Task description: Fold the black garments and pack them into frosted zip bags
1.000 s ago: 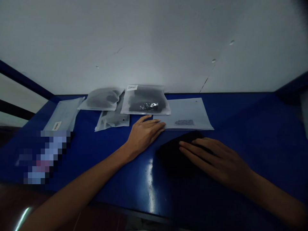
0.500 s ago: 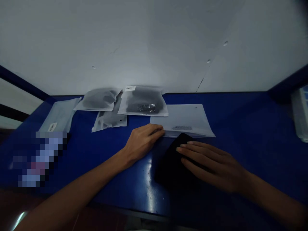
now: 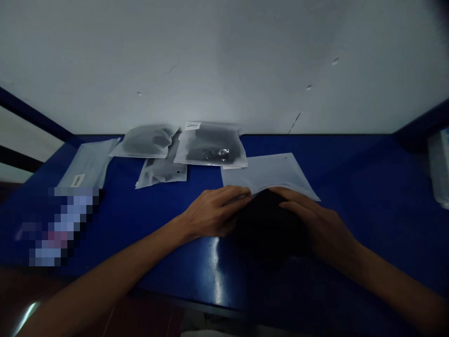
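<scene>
Black cloth [image 3: 267, 224] cupped between left hand [image 3: 213, 210] and right hand [image 3: 315, 220], fingers together, pressing inward (keeps edge of frosted plastic bag [image 3: 270, 171] raised over cloth).

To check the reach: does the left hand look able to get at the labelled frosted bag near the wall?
Probably yes. The left hand lies against the black cloth, just in front of the frosted bag, and nothing seems to stand between them on the blue table.
</scene>
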Demonstrator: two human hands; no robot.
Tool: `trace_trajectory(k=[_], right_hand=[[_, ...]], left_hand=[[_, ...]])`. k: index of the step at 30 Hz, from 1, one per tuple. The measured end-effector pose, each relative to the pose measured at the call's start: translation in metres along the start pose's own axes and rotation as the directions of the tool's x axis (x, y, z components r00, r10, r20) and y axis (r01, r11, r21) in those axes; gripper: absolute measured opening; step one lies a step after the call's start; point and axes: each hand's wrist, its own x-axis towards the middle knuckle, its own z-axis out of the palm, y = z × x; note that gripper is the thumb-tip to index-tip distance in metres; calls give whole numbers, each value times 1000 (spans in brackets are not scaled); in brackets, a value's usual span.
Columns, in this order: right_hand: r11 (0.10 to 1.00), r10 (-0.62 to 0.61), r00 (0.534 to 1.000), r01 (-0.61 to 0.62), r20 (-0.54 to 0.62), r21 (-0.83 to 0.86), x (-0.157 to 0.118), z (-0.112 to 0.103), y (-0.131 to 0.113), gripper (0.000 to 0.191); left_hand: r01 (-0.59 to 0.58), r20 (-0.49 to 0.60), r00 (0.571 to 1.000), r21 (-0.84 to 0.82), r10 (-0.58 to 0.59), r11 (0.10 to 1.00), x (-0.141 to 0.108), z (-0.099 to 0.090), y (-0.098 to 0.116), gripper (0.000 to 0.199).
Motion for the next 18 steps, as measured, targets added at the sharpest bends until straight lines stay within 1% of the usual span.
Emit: trace_trajectory(k=[2,3,5,7,8,9,10,11,15,18], right_hand=[[997,8,1000,-9,-18,-74,0,-2,-1,37],[993,-11,1000,8,-25,-115,1,-3,-2,37],[976,-78,997,71,-26,-204,3,-4,-3,36],[952,-139,990,127,-26,-279,4,-3,-3,36],[944,-156,987,140,-31,-300,4,-3,-3,36],[939,-163,986,145,-33,-313,4,-2,-2,37],[936,-161,986,140,-39,-323,4,-2,-1,38],[933,-154,987,129,-51,-336,3,-2,1,40],[922,-97,988,42,-123,-385,1,-1,6,48],[913,-83,986,16,-147,-409,2,-1,5,53]], left_hand=[[18,87,996,-46,-14,999,0,-2,1,31],[53,123,991,-72,-44,996,0,-3,1,31],[180,186,971,-143,-152,973,2,-5,3,31],[336,229,930,-217,-287,916,6,-8,5,33],[388,244,912,-246,-331,888,7,-9,6,35],[412,250,902,-266,-351,871,8,-10,6,38],[412,250,903,-280,-349,867,9,-11,7,40],[387,241,914,-290,-325,875,9,-11,8,42],[210,153,973,-279,-173,937,8,-10,10,49],[108,80,993,-255,-90,961,9,-8,12,51]])
